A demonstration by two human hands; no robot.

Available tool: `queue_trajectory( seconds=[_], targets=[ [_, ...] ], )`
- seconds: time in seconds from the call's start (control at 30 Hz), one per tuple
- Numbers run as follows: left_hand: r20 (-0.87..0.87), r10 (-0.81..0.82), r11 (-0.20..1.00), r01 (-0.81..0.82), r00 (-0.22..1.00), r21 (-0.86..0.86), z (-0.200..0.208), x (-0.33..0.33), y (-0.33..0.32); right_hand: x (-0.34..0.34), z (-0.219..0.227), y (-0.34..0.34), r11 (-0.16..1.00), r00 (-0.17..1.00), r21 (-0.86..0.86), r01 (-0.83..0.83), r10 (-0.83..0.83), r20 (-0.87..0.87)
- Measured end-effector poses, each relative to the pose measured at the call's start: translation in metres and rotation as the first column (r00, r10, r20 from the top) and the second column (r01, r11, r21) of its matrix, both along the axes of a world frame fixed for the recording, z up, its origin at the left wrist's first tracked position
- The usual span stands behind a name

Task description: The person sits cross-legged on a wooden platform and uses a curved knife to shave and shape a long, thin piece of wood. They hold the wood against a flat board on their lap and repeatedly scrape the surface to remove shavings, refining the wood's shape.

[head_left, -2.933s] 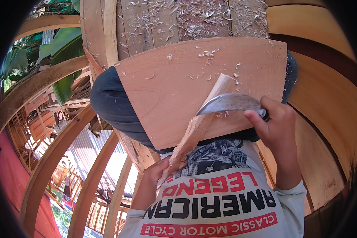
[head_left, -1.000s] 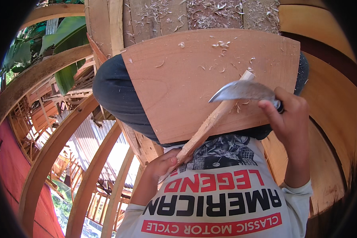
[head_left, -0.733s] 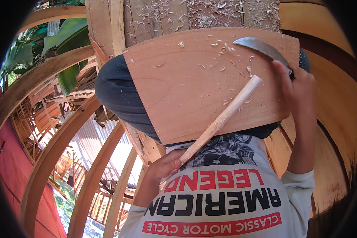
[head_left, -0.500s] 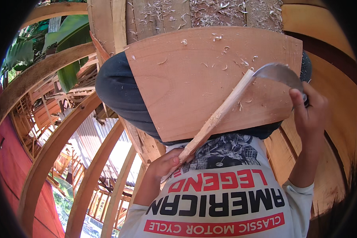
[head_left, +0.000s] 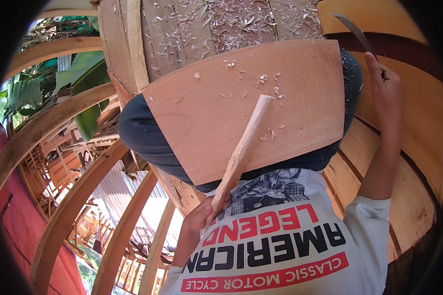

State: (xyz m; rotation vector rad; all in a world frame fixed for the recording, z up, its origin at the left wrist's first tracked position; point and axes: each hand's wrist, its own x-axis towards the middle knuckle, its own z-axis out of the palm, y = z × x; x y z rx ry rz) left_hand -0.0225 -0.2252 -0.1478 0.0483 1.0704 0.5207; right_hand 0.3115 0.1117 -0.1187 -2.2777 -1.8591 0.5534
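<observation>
My left hand [head_left: 200,216] is closed around the lower end of a pale wooden stick [head_left: 240,149], close against my shirt. The stick slants up and to the right, its whittled far end above a wide wooden board [head_left: 192,118] lying across my lap. Several curled shavings are scattered on the board. Off to the right, my right hand [head_left: 388,91] grips a knife with a curved blade [head_left: 354,32], raised past the board's right edge and apart from the stick. Its handle is mostly hidden by my fingers.
Plank flooring [head_left: 177,32] beyond the board is strewn with shavings. Curved wooden ribs [head_left: 83,209] stand on the left, with gaps showing corrugated sheets and leaves. Curved planks [head_left: 394,189] wall the right side. My bent knees [head_left: 135,125] support the board.
The knife has left the stick's tip and swung up and to the right with my right hand. The stick stays in my left hand, tilted more upright. The view has shifted slightly.
</observation>
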Motion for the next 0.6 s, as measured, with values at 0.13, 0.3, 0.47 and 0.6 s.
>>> queue_trajectory(
  seconds=[0.13, 0.3, 0.47, 0.6],
  targets=[
    [0.129, -0.078, 0.988, 0.059, 0.989, 0.146, -0.011, -0.003, 0.023, -0.036, 0.01, -0.03, 0.983, 0.976, -0.037, -0.18, 0.173, -0.131],
    [0.088, -0.087, 0.957, 0.059, 0.992, 0.283, 0.017, -0.008, 0.048, -0.056, -0.002, -0.047, 0.981, 0.929, -0.082, -0.174, 0.136, -0.343],
    [-0.561, -0.074, 0.902, 0.295, 0.825, 0.315, 0.077, -0.012, 0.11, -0.054, -0.006, -0.042, 0.987, 0.781, -0.039, -0.158, 0.101, -0.616],
    [-0.868, 0.172, 0.759, 0.499, 0.466, 0.418, 0.106, 0.008, 0.155, -0.053, -0.009, -0.042, 0.975, 0.64, -0.121, -0.187, 0.027, -0.768]
  ],
)
